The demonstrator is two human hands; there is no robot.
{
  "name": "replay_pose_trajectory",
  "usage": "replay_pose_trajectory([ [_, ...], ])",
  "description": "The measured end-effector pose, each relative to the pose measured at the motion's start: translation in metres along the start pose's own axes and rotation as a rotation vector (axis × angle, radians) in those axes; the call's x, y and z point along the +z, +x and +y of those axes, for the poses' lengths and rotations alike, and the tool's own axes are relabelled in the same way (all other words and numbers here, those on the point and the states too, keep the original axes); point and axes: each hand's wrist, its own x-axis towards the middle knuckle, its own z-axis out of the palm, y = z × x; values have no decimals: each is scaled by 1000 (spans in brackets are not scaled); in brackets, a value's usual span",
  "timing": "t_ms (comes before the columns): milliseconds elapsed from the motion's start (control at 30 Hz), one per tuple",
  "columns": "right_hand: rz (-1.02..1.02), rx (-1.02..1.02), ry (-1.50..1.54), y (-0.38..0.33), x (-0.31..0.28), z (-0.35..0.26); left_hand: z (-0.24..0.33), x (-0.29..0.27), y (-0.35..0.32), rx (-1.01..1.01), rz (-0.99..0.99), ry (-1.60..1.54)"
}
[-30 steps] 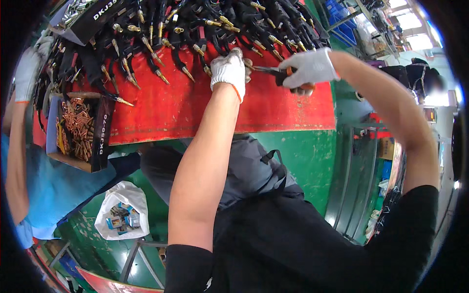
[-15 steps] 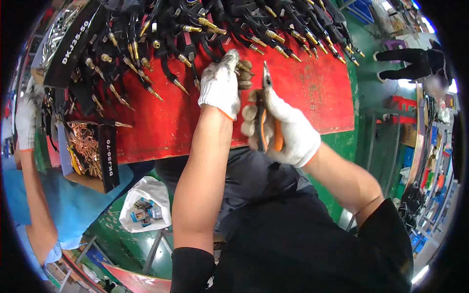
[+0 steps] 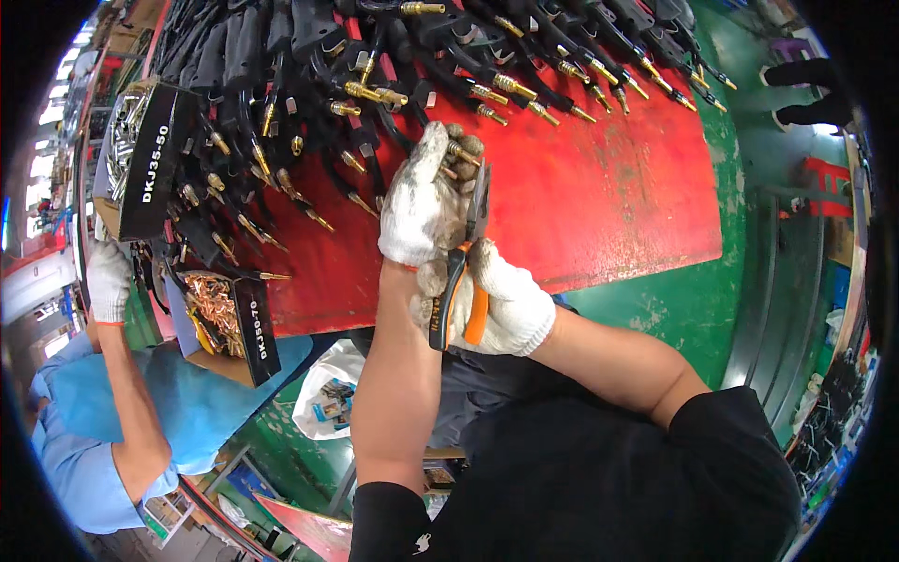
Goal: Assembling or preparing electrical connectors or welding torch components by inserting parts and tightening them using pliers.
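My left hand (image 3: 417,206), in a soiled white knit glove, is closed round the end of a black welding torch neck; its brass tip (image 3: 464,155) pokes out past the fingers. In my gloved right hand (image 3: 510,304) is a pair of pliers (image 3: 478,208) with black and orange handles, jaws pointing away from me. The jaws lie right beside the left fingers and the brass tip; whether they grip it I cannot tell. Many more black welding torches (image 3: 309,33) with brass ends are heaped along the far side of the red tabletop (image 3: 599,206).
At left stand a box of silvery metal parts (image 3: 126,140) and a box of copper-coloured tips (image 3: 215,314). A co-worker's gloved hand (image 3: 110,279) is beside them. A white bag (image 3: 323,398) with small packets sits below the table edge. Another person's dark-clad legs (image 3: 805,89) show far right.
My right hand has brought the pliers left, so their jaws now meet the left hand at the brass tip. The view has shifted, with the table appearing lower and further right.
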Motion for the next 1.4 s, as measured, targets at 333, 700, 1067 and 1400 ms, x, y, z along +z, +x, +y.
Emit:
replay_pose_trajectory([
  [333, 259, -111, -258, 12, 29, 1, 9, 24, -18, -47, -42, -38],
  [700, 151, -67, -74, 11, 37, -1, 5, 14, -5, -121, -50, -149],
  [1067, 553, 279, -632, -5, 77, -59, -6, 29, -1, -14, 92, -221],
  [1400, 831, 930, -1530, 36, 169, -134, -6, 45, -2, 42, 143, -271],
])
